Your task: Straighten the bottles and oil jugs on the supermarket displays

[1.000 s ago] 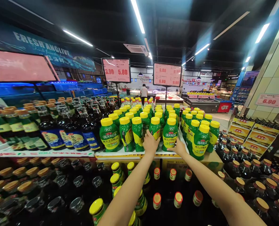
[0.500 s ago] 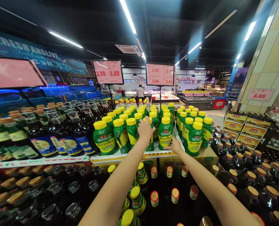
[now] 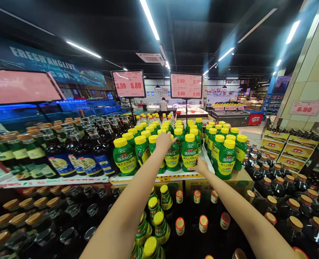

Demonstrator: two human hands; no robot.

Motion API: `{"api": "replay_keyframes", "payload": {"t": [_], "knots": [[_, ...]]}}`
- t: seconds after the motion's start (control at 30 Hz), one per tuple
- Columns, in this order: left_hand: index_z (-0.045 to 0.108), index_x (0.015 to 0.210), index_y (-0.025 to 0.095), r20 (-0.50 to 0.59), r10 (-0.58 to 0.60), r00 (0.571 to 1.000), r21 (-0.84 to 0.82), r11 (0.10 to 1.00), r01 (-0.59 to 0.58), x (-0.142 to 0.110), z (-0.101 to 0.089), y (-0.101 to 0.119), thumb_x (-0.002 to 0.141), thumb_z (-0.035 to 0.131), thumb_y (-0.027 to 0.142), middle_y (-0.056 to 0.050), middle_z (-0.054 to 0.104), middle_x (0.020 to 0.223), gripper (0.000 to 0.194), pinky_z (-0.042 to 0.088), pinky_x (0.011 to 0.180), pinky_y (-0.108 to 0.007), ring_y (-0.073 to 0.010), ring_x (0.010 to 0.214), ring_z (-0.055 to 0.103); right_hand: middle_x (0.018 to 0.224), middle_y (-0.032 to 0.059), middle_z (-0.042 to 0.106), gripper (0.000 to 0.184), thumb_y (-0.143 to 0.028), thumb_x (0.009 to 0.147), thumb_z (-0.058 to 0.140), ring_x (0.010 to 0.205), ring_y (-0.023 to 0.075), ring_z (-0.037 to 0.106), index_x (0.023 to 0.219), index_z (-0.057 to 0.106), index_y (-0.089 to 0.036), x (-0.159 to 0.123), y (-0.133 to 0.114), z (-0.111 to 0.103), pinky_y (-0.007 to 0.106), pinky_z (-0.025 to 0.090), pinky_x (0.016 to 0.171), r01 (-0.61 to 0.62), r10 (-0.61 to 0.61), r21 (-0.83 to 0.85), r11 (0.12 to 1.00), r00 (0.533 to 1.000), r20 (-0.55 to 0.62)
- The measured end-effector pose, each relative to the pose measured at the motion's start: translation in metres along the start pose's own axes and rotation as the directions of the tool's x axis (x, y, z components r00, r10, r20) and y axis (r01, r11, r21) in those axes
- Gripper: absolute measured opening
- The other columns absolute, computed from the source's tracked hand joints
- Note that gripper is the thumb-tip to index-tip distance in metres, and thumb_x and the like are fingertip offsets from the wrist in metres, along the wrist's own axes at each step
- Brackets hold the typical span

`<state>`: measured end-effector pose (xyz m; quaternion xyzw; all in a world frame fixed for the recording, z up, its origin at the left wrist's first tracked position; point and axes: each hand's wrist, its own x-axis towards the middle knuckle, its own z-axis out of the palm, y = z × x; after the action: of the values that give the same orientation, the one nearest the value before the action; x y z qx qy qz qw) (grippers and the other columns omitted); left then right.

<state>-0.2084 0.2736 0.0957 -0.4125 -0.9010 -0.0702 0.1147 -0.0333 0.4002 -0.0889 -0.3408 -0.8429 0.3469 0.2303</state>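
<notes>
Green oyster sauce bottles with yellow caps stand in rows on a white-topped display. My left hand is closed at the yellow cap of a front-row oyster sauce bottle, thumb toward the right; part of the cap is covered. Just right of it, another oyster sauce bottle stands upright with its label facing me. My right hand grips the lower right side of that one, thumb across its front; the other fingers are largely hidden.
Dark bottles with blue labels stand to the left. Below the display edge are more green bottles and red-rimmed caps. Price signs rise behind. Corked dark jars fill the right side. A person stands far back.
The bottle under my left hand now shows its label to the front. The bottle at my right hand has shifted slightly left, closer to it. The view has swung a little left.
</notes>
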Motion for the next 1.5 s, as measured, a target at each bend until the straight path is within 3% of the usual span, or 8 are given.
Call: {"api": "replay_keyframes", "payload": {"t": [0.2, 0.3, 0.43, 0.83, 1.03, 1.13, 1.4, 1.5], "knots": [[0.069, 0.111, 0.011, -0.051, 0.008, 0.999, 0.019, 1.000, -0.007, 0.007, -0.022, -0.009, 0.104, 0.021, 0.055, -0.022, 0.064, 0.115, 0.065, 0.052, 0.084, -0.040, -0.0344, 0.106, 0.063, 0.116, 0.0108, 0.072, 0.081, -0.044, 0.057, 0.092, 0.102, 0.0355, 0.069, 0.127, 0.056, -0.024, -0.006, -0.002, 0.005, 0.043, 0.055, 0.081, 0.051, -0.049, -0.030, 0.998, 0.998, 0.047], [0.065, 0.120, 0.007, -0.191, -0.144, 0.971, 0.062, 0.985, 0.158, 0.008, -0.036, -0.032, 0.101, 0.038, 0.045, -0.024, 0.061, 0.123, 0.050, 0.053, 0.084, -0.039, -0.0368, 0.115, 0.060, 0.120, 0.0097, 0.070, 0.081, -0.043, 0.060, 0.090, 0.104, 0.0346, 0.069, 0.131, 0.055, -0.024, -0.006, 0.004, 0.004, 0.042, 0.056, 0.080, 0.103, -0.106, 0.060, 0.993, 0.993, 0.058], [0.069, 0.113, 0.007, 0.046, -0.278, 0.959, 0.123, 0.955, 0.271, 0.005, -0.031, -0.045, 0.088, 0.062, 0.044, -0.023, 0.067, 0.114, 0.045, 0.054, 0.083, -0.039, -0.0366, 0.107, 0.064, 0.123, 0.0089, 0.069, 0.079, -0.040, 0.063, 0.087, 0.109, 0.0328, 0.068, 0.132, 0.052, -0.025, -0.005, 0.011, 0.008, 0.043, 0.057, 0.084, 0.131, -0.142, 0.155, 0.979, 0.988, 0.057], [0.063, 0.120, 0.013, 0.239, 0.027, 0.971, 0.062, 0.997, -0.043, 0.010, -0.041, -0.092, 0.091, 0.057, 0.052, -0.013, 0.067, 0.126, 0.049, 0.049, 0.091, -0.030, -0.0269, 0.113, 0.064, 0.131, 0.0141, 0.063, 0.079, -0.040, 0.062, 0.086, 0.120, 0.0289, 0.062, 0.129, 0.050, -0.019, 0.012, 0.031, 0.017, 0.044, 0.054, 0.098, 0.142, -0.159, 0.449, 0.882, 0.987, 0.000], [0.055, 0.127, 0.007, 0.068, -0.067, 0.995, 0.077, 0.995, 0.062, 0.013, -0.012, -0.068, 0.089, 0.055, 0.052, -0.021, 0.065, 0.124, 0.058, 0.050, 0.089, -0.041, -0.0373, 0.114, 0.062, 0.132, 0.0155, 0.061, 0.092, -0.042, 0.057, 0.089, 0.119, 0.0316, 0.061, 0.134, 0.043, -0.019, 0.009, 0.029, 0.014, 0.046, 0.054, 0.095, 0.136, -0.124, 0.352, 0.926, 0.991, -0.058], [0.058, 0.119, 0.006, 0.056, 0.044, 0.997, 0.002, 0.999, -0.044, 0.023, -0.003, -0.073, 0.084, 0.063, 0.053, -0.023, 0.066, 0.116, 0.058, 0.049, 0.089, -0.041, -0.0383, 0.110, 0.062, 0.128, 0.0143, 0.064, 0.088, -0.043, 0.060, 0.088, 0.114, 0.0329, 0.064, 0.133, 0.043, -0.021, 0.006, 0.026, 0.015, 0.047, 0.056, 0.090, 0.130, -0.108, 0.297, 0.946, 0.990, -0.090], [0.064, 0.113, 0.013, 0.148, 0.420, 0.896, -0.517, 0.805, -0.291, 0.044, -0.003, -0.115, 0.069, 0.068, 0.064, -0.012, 0.067, 0.115, 0.068, 0.048, 0.093, -0.035, -0.0267, 0.104, 0.063, 0.120, 0.0117, 0.068, 0.082, -0.044, 0.060, 0.088, 0.107, 0.0328, 0.066, 0.128, 0.047, -0.023, 0.013, 0.030, 0.016, 0.047, 0.056, 0.088, 0.140, -0.114, 0.330, 0.933, 0.989, -0.097], [0.064, 0.120, 0.014, 0.183, 0.425, 0.886, -0.524, 0.805, -0.278, 0.047, -0.008, -0.115, 0.071, 0.065, 0.066, -0.011, 0.066, 0.123, 0.071, 0.047, 0.099, -0.035, -0.0264, 0.110, 0.061, 0.119, 0.0108, 0.069, 0.081, -0.043, 0.060, 0.088, 0.106, 0.0318, 0.067, 0.127, 0.048, -0.023, 0.013, 0.028, 0.015, 0.047, 0.056, 0.089, 0.153, -0.124, 0.331, 0.931, 0.987, -0.107]]}}
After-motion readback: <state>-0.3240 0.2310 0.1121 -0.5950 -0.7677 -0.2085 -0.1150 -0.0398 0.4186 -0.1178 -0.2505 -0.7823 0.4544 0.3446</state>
